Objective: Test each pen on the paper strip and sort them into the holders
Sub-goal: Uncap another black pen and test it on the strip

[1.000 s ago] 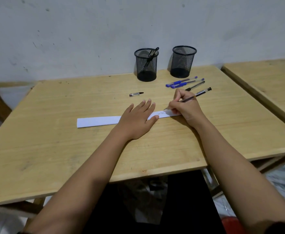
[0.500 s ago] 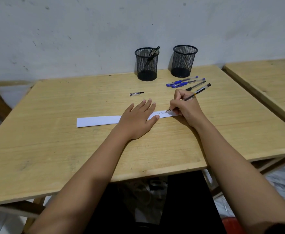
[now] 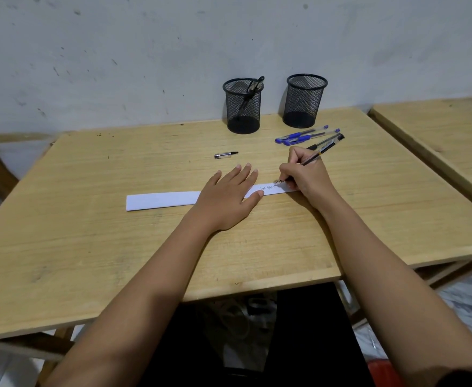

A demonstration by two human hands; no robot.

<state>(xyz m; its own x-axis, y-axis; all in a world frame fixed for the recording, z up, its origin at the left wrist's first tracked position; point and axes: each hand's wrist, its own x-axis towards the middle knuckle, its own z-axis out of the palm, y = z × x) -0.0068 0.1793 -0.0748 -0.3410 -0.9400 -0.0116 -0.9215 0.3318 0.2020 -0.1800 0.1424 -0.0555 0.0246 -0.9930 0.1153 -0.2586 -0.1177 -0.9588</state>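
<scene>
My right hand (image 3: 304,174) pinches a black pen (image 3: 322,148) between thumb and curled fingers, its tip on the right end of the paper strip (image 3: 162,200). My left hand (image 3: 229,196) lies flat, fingers straight, pinning the strip's middle to the table (image 3: 89,233). Done well, I think, this step wants light pressure, short strokes on unmarked paper and steady weight on the strip. The 2 mesh holders (image 3: 243,106) stand by the wall, with 2 blue pens (image 3: 299,136) near them. Against 1 second ago, the tip has crept slightly right, the scribble has lengthened and the barrel stands steeper. The left hand has not moved.
</scene>
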